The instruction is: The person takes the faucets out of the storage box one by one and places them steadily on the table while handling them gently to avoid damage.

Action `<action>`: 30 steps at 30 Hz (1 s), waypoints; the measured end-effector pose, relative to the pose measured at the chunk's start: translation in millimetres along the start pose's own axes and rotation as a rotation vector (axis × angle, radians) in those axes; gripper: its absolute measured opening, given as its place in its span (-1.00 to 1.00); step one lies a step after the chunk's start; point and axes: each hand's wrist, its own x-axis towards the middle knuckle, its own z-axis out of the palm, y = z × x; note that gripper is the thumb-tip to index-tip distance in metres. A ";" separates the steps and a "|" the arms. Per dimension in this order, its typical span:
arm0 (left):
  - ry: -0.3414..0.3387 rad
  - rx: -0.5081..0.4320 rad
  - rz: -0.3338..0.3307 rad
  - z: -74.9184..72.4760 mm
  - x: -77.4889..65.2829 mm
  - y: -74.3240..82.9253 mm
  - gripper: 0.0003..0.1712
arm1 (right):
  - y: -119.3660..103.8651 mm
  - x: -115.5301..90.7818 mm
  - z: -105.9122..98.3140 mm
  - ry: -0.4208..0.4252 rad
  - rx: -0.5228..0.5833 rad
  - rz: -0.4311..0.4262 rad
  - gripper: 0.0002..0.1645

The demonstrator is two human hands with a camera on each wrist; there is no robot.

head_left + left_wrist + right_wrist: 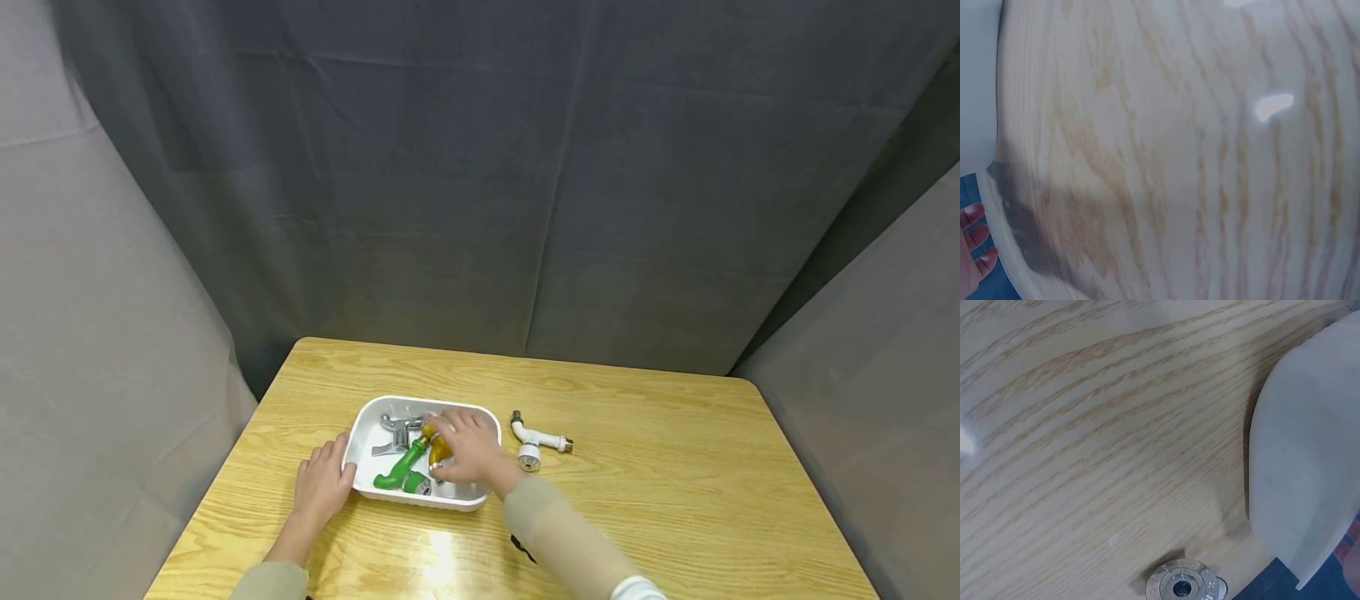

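A white plastic tray (pixel 360 442) on the table holds several taps. Inside lie a chrome tap (pixel 400 433), a green tap (pixel 405 463) and a yellow tap (pixel 439 451). My right hand (pixel 468 446) reaches over the tray's right side and grips the yellow tap, its fingers hiding part of it. At the tray's left end, my left hand (pixel 322 479) rests against the outer wall with fingers fairly straight. Each wrist view catches only the tray wall (pixel 975 87) (pixel 1310 450) and a few fingertips. Outside the tray to the right lies a white tap (pixel 536 437).
The light wood table (pixel 675 483) extends right and in front of the tray. A dark grey curtain (pixel 450 208) hangs behind it, with pale grey cloth panels (pixel 97 333) on both sides. In the right wrist view, the white tap's round knob (pixel 1182 584) appears at the bottom.
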 end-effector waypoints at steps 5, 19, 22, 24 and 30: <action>-0.005 0.001 0.000 -0.6 0.7 0.4 -0.45 | -1.5 1.4 3.7 -0.040 0.001 0.010 0.08; -0.009 -0.003 -0.004 -2.1 -0.3 1.2 -0.46 | -2.4 7.5 15.1 -0.144 0.032 0.110 0.37; -0.011 -0.008 -0.006 -2.6 -0.5 1.6 -0.45 | -3.3 8.1 15.4 -0.147 0.035 0.121 0.38; -0.010 -0.009 -0.006 -2.8 -0.3 2.1 -0.46 | -3.5 8.1 15.8 -0.148 0.026 0.129 0.38; -0.015 -0.010 -0.016 -2.8 -0.2 2.7 -0.46 | -3.8 9.5 19.3 -0.158 0.018 0.150 0.41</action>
